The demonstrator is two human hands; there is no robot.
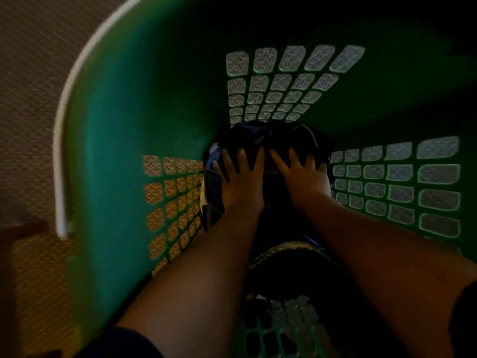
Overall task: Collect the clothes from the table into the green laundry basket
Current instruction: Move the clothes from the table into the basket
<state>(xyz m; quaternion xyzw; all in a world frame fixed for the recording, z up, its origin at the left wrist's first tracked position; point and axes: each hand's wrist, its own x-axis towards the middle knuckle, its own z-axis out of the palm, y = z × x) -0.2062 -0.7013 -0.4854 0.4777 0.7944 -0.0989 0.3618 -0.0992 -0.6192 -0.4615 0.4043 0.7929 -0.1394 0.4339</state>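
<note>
I look straight down into the green laundry basket (124, 140), whose walls have grids of square holes. At its bottom lies a heap of dark clothes (278, 135), black and dark blue, dim and hard to tell apart. My left hand (240, 177) presses down on the heap with fingers spread and straight. My right hand (302, 171) lies beside it, fingers also spread flat on the dark cloth. Both forearms reach down inside the basket. The table is out of view.
A white rim (64, 120) edges the basket on the left. Patterned brownish carpet (28, 99) lies outside it. A dark wooden piece (18, 231) shows at the left edge.
</note>
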